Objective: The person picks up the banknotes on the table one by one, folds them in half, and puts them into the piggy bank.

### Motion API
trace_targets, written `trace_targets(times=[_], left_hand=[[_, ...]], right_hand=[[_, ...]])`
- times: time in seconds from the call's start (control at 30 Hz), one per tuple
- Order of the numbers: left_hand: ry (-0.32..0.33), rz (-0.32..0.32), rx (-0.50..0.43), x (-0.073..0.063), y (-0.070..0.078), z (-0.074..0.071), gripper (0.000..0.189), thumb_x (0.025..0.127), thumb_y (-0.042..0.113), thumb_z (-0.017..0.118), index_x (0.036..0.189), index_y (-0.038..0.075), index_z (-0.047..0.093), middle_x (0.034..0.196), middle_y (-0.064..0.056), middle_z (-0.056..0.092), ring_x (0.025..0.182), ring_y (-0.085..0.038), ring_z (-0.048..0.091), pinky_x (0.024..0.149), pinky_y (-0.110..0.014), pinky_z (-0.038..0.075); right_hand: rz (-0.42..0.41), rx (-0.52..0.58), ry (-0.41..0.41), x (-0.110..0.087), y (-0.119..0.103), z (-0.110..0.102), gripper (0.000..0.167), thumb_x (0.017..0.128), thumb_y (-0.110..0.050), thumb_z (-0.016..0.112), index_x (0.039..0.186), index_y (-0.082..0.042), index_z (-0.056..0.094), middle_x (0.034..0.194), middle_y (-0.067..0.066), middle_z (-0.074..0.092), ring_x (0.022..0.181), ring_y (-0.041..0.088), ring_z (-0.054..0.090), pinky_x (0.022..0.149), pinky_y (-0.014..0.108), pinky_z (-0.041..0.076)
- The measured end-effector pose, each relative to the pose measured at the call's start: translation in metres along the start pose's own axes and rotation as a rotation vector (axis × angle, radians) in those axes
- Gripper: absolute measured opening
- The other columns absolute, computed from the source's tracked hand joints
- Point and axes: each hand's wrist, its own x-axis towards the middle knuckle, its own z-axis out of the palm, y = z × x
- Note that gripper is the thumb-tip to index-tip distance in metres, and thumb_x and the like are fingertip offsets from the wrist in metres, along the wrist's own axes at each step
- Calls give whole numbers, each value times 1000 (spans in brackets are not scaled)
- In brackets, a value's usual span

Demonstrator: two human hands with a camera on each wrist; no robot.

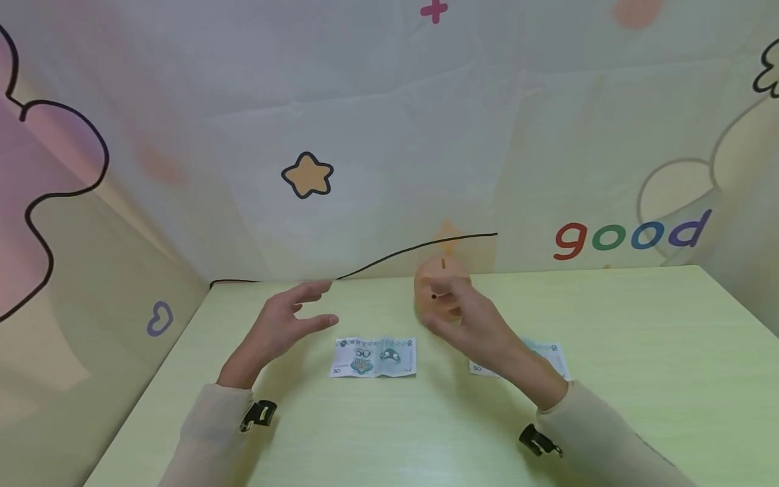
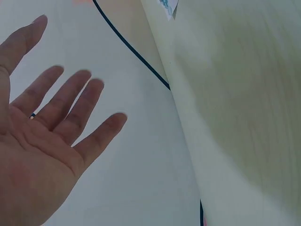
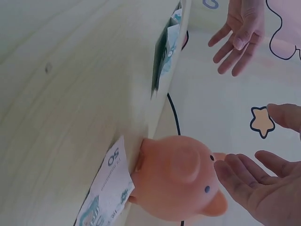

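1. Lying unheld on the pale wooden table (image 1: 645, 331): left green-and-white paper banknote (image 1: 373, 362), matching right banknote (image 1: 552, 355).
2. Round peach piggy bank (image 3: 164, 193) stands behind them.
3. Left hand (image 1: 280, 328) empty, fingers spread; right hand (image 1: 476, 321) empty near the pig, thumb and fingers apart.
4. Neither banknote's picked up; early days, I'd guess.

Right hand (image 1: 471, 316) hid part of piggy bank (image 1: 433, 274); wrist (image 1: 538, 381) covered middle of right banknote (image 1: 552, 356). Left banknote (image 1: 373, 358) had print too small to read. Left wrist view's top edge left just a banknote corner (image 2: 169, 6).
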Motion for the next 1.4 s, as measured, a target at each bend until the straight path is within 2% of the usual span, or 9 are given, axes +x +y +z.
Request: trace_targets(times=[0.27,0.37,0.6,0.83,1.0,1.13,1.4], left_hand=[[-97,-13,-20,0,-3,5,50,97,24,81,141,4,66,142,-13,66,127,-36,64,107,-54,53],[-134,3,-28,1,-5,8,51,96,21,82,142,4,66,142,-12,66,126,-35,64,106,-53,54],[-270,69,-105,3,-15,11,60,91,15,87,145,4,63,146,-10,64,131,-35,61,108,-56,52],[-275,68,-84,2,-16,11,61,90,16,87,145,3,63,145,-16,63,130,-39,61,107,-58,52],[-310,-6,-64,0,-15,12,68,87,21,91,147,6,62,147,-13,62,134,-39,57,110,-60,48],[-331,-35,-58,-1,-15,14,75,83,21,94,148,6,61,149,-14,60,136,-39,53,113,-61,45],[-307,-103,55,-2,-13,24,76,74,16,99,142,10,68,138,-6,66,128,-30,55,112,-55,42]], right_hand=[[120,58,-75,6,-5,7,50,97,-10,78,138,8,56,141,26,60,125,45,62,103,60,54],[128,78,-83,9,-5,10,47,97,-9,78,135,10,58,140,25,61,125,45,63,103,58,55],[155,100,-107,11,1,18,45,96,-8,80,132,6,58,140,21,61,126,46,60,104,55,54],[124,49,-133,11,6,25,41,92,-3,83,124,7,60,130,23,65,116,45,64,99,53,58],[184,5,-190,9,7,31,51,91,-7,84,133,9,60,127,23,66,116,41,66,99,51,58],[241,-32,-255,9,8,34,60,89,-9,87,138,10,58,131,24,66,118,41,66,100,50,58],[303,-91,-313,8,9,41,69,82,-9,93,138,10,58,133,25,67,124,40,64,104,51,54]])
